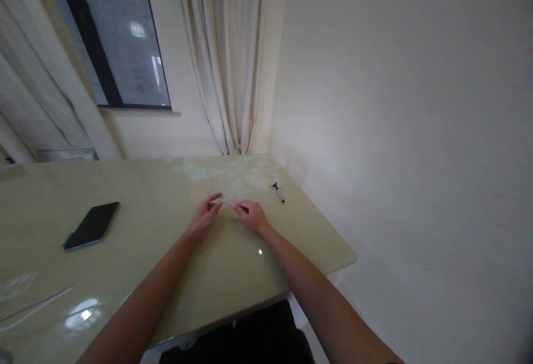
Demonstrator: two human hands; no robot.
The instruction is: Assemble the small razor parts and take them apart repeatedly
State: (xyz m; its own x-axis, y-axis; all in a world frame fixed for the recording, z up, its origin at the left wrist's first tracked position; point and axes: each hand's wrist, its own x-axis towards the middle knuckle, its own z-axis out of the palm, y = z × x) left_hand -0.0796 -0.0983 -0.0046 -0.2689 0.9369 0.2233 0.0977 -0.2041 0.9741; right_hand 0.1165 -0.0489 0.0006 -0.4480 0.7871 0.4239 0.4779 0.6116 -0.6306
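My left hand (203, 217) is over the table, its thumb and fingers curled around one end of a thin pale strip (227, 204). The other end runs to my right hand (253, 217), where the thumb and forefinger pinch it. What the strip is made of is too small to make out. A dark patch shows beneath the right fingers, and I cannot tell whether it is an object or shadow. Right of my right hand lies a small grey-and-black tool (278, 193) with a dark crosspiece at its far end, apart from both hands.
The glossy pale green table (158, 186) meets a white wall (400, 130) on the right. A flat black tablet or notebook (92, 225) lies to the left. White cable-like strands (39, 304) lie at the near left. Curtains (225, 58) hang beside the window behind.
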